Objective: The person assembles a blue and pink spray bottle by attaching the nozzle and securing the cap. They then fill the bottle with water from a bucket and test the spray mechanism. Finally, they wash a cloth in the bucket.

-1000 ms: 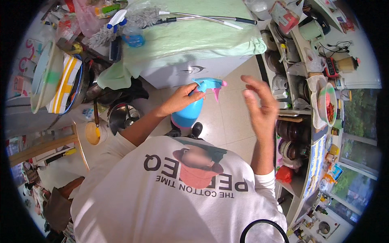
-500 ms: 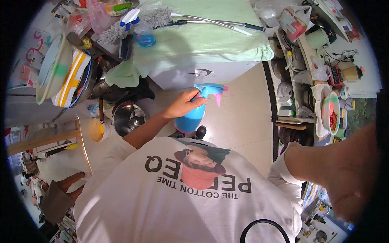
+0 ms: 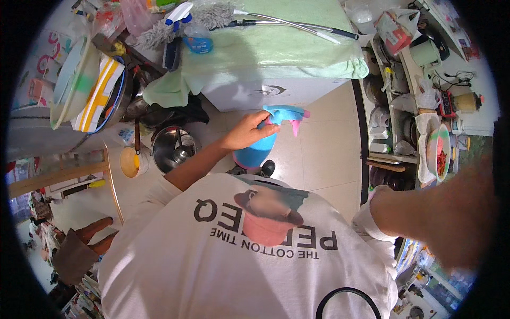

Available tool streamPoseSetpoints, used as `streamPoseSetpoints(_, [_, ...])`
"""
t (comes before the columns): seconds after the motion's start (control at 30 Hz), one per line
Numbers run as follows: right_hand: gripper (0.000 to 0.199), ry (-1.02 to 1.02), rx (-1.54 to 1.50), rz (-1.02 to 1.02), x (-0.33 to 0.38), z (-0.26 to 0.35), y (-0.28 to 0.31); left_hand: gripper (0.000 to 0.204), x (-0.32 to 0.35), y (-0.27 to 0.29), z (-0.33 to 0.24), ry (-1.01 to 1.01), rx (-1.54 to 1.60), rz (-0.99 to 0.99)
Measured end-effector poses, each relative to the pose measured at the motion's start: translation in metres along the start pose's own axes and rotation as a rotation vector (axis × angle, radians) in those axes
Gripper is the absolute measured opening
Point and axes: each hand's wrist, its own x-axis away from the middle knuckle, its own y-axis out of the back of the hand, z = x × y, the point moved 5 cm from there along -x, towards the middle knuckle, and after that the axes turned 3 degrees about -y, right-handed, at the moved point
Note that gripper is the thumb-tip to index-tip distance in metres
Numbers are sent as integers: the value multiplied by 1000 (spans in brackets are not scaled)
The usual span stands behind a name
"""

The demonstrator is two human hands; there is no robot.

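left hand (image 3: pixel 245 132): fingers clamped on blue spray bottle (image 3: pixel 261 142) | right hand: blurred at frame edge, grip untellable | progress: bottle held over floor, no spraying visible

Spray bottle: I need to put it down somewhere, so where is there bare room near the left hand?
The left hand holds the spray bottle. Free: the pale floor tiles between the white cabinet and the shelves, and the right part of the green cloth below the duster pole. Crowded: the pots and bowls at left.
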Motion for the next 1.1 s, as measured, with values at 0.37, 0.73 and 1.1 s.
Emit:
streamPoseSetpoints(0.37, [30, -733, 260, 881, 161, -129, -134, 27, -12, 5, -26, -50, -182, 74])
streamPoseSetpoints(0.73, [27, -882, 318, 771, 182, -134, -146, 47, -11, 9, 0, -12, -352, 192])
streamPoseSetpoints(1.1, [33, -1216, 290, 688, 237, -174, -167, 42, -15, 3, 28, 76, -756, -87])
